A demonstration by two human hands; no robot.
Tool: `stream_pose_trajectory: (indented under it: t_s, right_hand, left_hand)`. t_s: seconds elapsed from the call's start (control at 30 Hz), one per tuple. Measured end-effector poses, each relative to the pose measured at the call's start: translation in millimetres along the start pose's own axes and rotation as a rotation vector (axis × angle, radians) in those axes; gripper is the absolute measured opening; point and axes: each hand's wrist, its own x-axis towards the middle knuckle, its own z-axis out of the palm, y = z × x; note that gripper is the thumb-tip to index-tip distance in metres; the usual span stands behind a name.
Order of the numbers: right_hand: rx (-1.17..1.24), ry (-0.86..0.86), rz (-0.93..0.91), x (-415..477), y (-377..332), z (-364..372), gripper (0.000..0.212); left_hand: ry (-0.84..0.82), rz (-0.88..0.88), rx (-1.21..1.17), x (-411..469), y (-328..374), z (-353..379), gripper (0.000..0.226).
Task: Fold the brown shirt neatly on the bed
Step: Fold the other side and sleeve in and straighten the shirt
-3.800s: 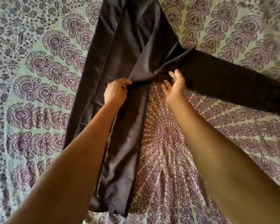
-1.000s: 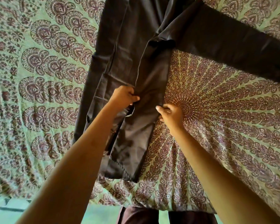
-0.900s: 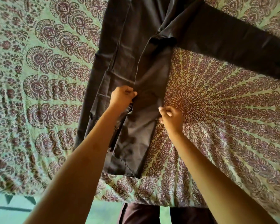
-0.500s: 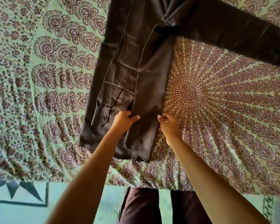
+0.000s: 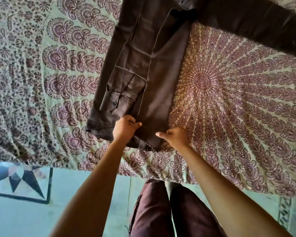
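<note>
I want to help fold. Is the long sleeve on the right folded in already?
No, that sleeve lies stretched out sideways across the bedsheet, away from the shirt.

Shirt [image 5: 161, 69]: dark brown, plain, one black button [image 5: 114, 103]. Bedspread [image 5: 229, 100]: pale green, maroon-purple print, a radiating mandala at centre with rows of fan-shaped motifs around it. Floor [image 5: 75, 194]: pale teal, black triangles and border line. Trousers [image 5: 161, 211]: dark maroon, plain.

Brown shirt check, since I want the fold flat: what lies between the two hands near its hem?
In the head view, only a folded panel of the brown shirt spans between the left hand and the right hand; nothing else.
</note>
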Motion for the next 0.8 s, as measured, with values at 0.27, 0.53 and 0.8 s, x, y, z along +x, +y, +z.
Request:
stream_pose_trajectory:
  t_s: [0.27, 0.53, 0.8]
  right_hand:
    - [-0.442, 0.119, -0.017, -10.5, 0.5, 5.4, 0.046]
    - [-0.582, 0.332, -0.176, 4.4, -26.5, -33.5, 0.027]
    - [-0.792, 0.279, -0.676, 77.4, -53.7, -67.0, 0.058]
  left_hand:
    - [-0.014, 0.021, 0.134, -14.2, -12.5, 1.2, 0.03]
    - [0.139, 0.277, 0.259, -11.8, 46.4, -27.0, 0.021]
    - [0.116, 0.814, 0.443, 80.9, 153.0, -28.2, 0.049]
